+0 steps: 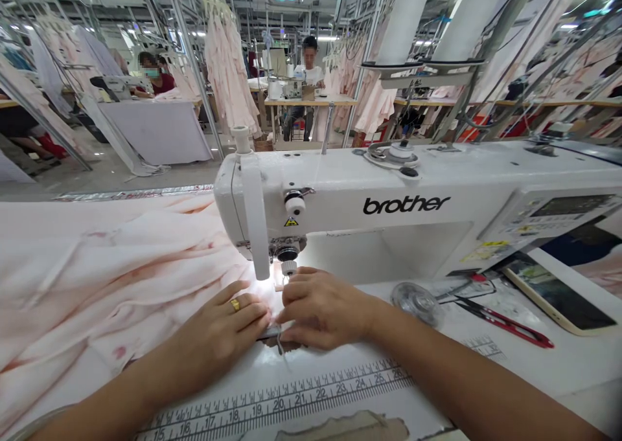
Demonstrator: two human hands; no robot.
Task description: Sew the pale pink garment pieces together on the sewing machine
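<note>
A white Brother sewing machine (403, 201) stands across the table. Pale pink fabric (107, 266) lies heaped on its left and runs under the presser foot (287, 267). My left hand (228, 327), a gold ring on one finger, lies on the fabric just left of the needle, its fingers stretched flat. My right hand (323, 308) rests beside it, right of the needle, fingers curled and pressing the fabric edge at the foot. The two hands nearly touch.
A printed ruler (291, 399) runs along the table's near edge. Red-handled snips (505, 324), a round bobbin case (413, 296) and a phone (558, 295) lie on the right. Beyond are other workers at tables and hanging pink garments (228, 65).
</note>
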